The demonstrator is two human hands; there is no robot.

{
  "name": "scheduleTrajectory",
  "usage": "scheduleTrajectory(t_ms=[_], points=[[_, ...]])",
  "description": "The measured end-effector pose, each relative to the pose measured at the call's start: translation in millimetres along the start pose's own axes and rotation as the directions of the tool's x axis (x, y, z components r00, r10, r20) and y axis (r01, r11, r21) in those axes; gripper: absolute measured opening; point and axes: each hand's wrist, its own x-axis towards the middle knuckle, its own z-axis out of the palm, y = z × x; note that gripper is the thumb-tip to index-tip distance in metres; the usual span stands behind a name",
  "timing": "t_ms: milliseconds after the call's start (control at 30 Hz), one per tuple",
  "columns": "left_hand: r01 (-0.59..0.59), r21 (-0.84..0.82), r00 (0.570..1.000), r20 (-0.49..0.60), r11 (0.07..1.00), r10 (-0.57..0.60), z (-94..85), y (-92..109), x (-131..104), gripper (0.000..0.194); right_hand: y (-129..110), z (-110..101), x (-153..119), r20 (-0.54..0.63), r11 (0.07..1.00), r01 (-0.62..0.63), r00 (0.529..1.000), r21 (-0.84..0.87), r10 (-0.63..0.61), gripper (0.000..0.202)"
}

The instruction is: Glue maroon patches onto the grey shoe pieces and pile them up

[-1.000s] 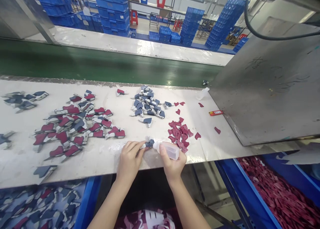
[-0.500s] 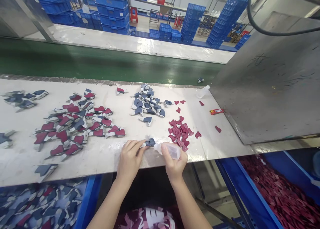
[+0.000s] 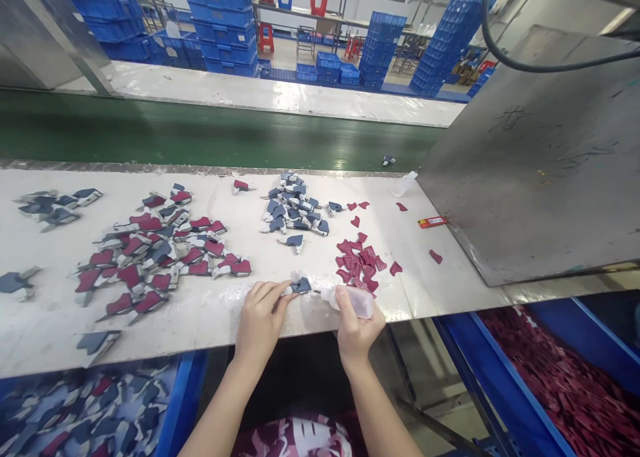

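Note:
Near the front edge of the bench, my left hand (image 3: 261,314) pinches a small dark blue and white plastic part (image 3: 301,286). My right hand (image 3: 361,327) is wrapped round a translucent squeeze bottle (image 3: 354,302), tilted so its thin dark nozzle points left at the part, a small gap away. Just behind the bottle lies a pile of loose maroon pieces (image 3: 365,260). Beyond my left hand is a heap of blue and white parts (image 3: 295,204). To the left spreads a bigger heap of similar parts (image 3: 160,244), many with maroon faces.
A green conveyor belt (image 3: 215,137) runs behind the white bench, with one small part on it. A metal panel (image 3: 540,157) stands at right. Below are blue bins, one holding maroon pieces (image 3: 560,377), the other mixed parts (image 3: 90,410). Blue crates (image 3: 220,27) are stacked behind.
My right hand has drawn the squeeze bottle a little to the right, so its nozzle is now apart from the blue part. My left hand keeps its pinch in almost the same place.

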Motion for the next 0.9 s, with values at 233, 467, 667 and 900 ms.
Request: scheduleTrajectory(t_ms=[233, 467, 667, 900], points=[[0.003, -0.014, 1.0, -0.01, 1.0, -0.003, 0.9, -2, 0, 0.019, 0, 2, 2, -0.034, 0.999, -0.03, 0.999, 0.011, 0.03, 0.027], [0.049, -0.098, 0.997, -0.05, 0.994, -0.054, -3.2, 1, 2, 0.019, -5, 2, 11, 0.06, 0.992, -0.061, 0.997, 0.109, 0.055, 0.032], [0.449, -0.41, 0.816, -0.174, 0.794, -0.551, -9.4, -9, -2, 0.033, -20, 42, 25, 0.329, 0.997, 0.007, 0.944, 0.074, -0.031, 0.036], [0.453, -0.698, 0.662, -0.153, 0.555, -0.733, -12.6, -9, 4, 0.041, -14, 58, 27, 0.485, 0.978, 0.091, 0.874, -0.187, 0.012, 0.059]])
